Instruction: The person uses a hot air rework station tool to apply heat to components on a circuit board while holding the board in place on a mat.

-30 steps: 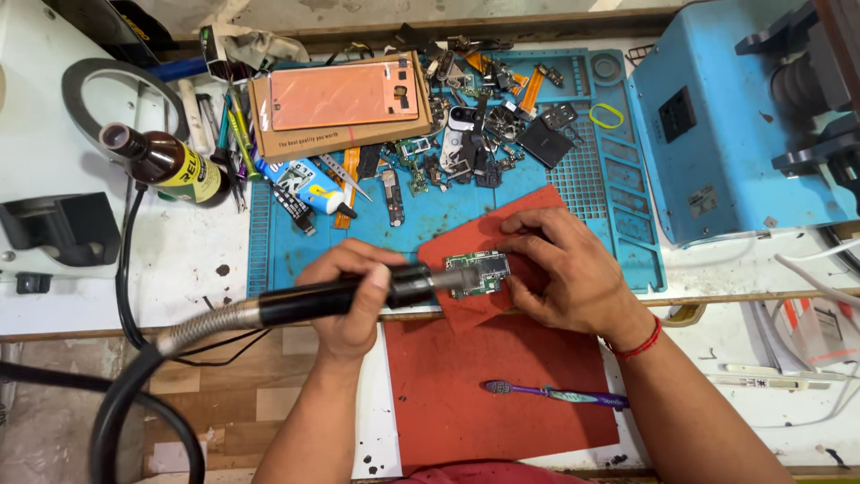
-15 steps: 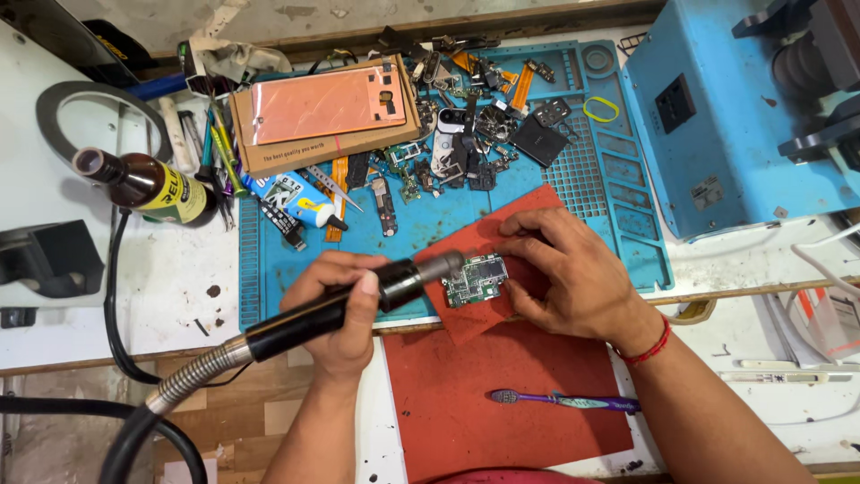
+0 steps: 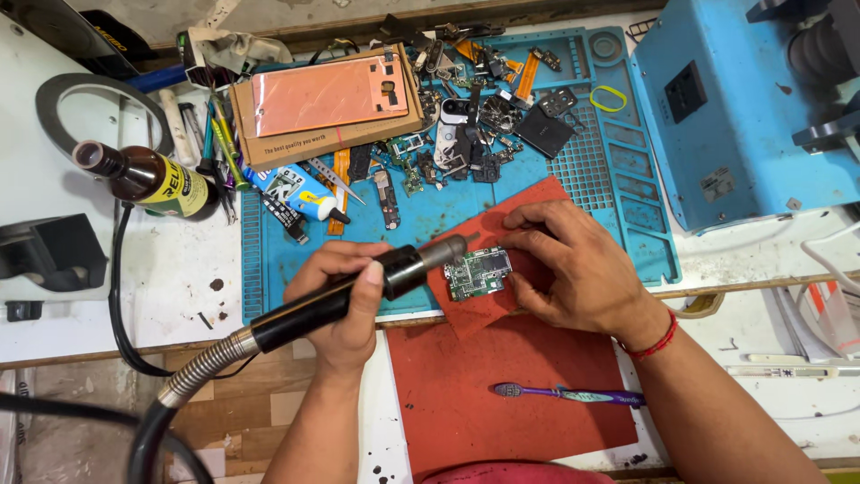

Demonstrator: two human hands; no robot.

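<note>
Seen from above, a cluttered repair bench. The left hand [image 3: 345, 291] is wrapped closed around a black hot-air wand [image 3: 358, 289] whose ribbed hose [image 3: 193, 381] trails off toward the lower left. The wand's metal nozzle now points right and slightly up, its tip just beside the upper left corner of a small green circuit board [image 3: 477, 272]; half a second ago the wand lay at a steeper slant, and a second ago it was nearly level, so the hand has been swinging it over the board. The board lies on a red mat [image 3: 502, 376], at the edge of a blue work mat [image 3: 430, 215], and has kept its place. The right hand [image 3: 573, 269] rests over the board's right side, fingers curled down and steadying it; whether they pinch it cannot be told. A purple toothbrush [image 3: 566, 393] lies on the red mat nearer the person. Farther back sit a brown bottle [image 3: 148, 179], a cardboard box [image 3: 327, 103], loose phone parts [image 3: 475, 116], and a blue machine [image 3: 743, 99] at right.
</note>
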